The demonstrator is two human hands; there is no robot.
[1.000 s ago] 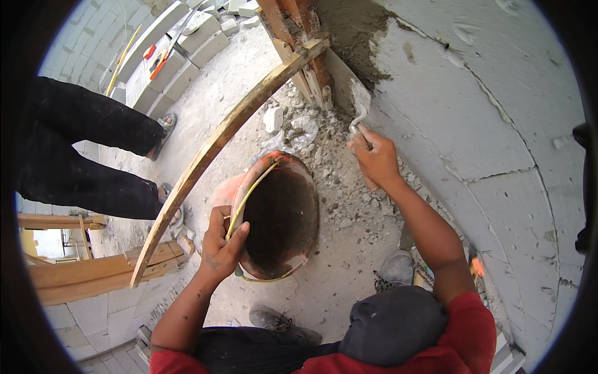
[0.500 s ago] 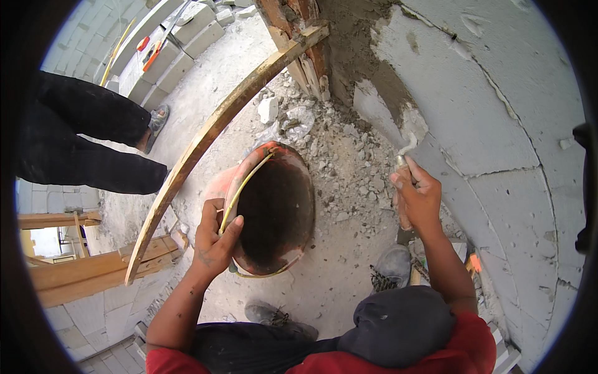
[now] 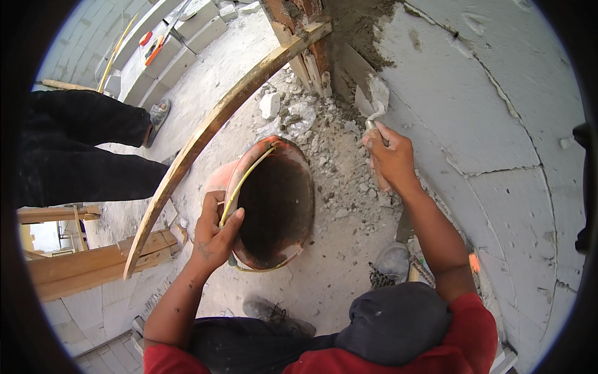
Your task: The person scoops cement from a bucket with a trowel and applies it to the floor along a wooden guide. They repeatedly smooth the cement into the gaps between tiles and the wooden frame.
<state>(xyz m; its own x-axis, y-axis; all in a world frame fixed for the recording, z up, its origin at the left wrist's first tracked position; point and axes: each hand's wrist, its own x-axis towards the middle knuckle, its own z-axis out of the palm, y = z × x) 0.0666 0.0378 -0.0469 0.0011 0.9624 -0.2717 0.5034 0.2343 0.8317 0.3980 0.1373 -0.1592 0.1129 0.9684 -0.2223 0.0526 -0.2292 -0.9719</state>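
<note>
My left hand [image 3: 215, 229] is closed round the near-left rim of an orange bucket [image 3: 304, 187], with its yellow handle [image 3: 245, 176] under the thumb. The bucket stands tilted on the floor, its inside dark and coated; how much it holds is hard to tell. In my right hand [image 3: 392, 156] is a trowel, gripped by its wooden handle [image 3: 379, 176]. The trowel's blade [image 3: 367, 84] lies against the wall at the lower end of a patch of wet grey mortar [image 3: 358, 28], beside a wooden post [image 3: 309, 50].
A long wooden batten [image 3: 208, 128] slants from the post across the left side. Rubble [image 3: 336, 156] covers the floor along the light block wall [image 3: 473, 124]. Another person's legs [image 3: 93, 149] stand at left. Blocks [image 3: 177, 62] are stacked behind, with an orange-handled tool [image 3: 154, 51] on top.
My right hand has carried the trowel up and left along the wall, toward the post. Mortar that showed beside the blade is gone from that stretch. My left hand keeps its hold.
</note>
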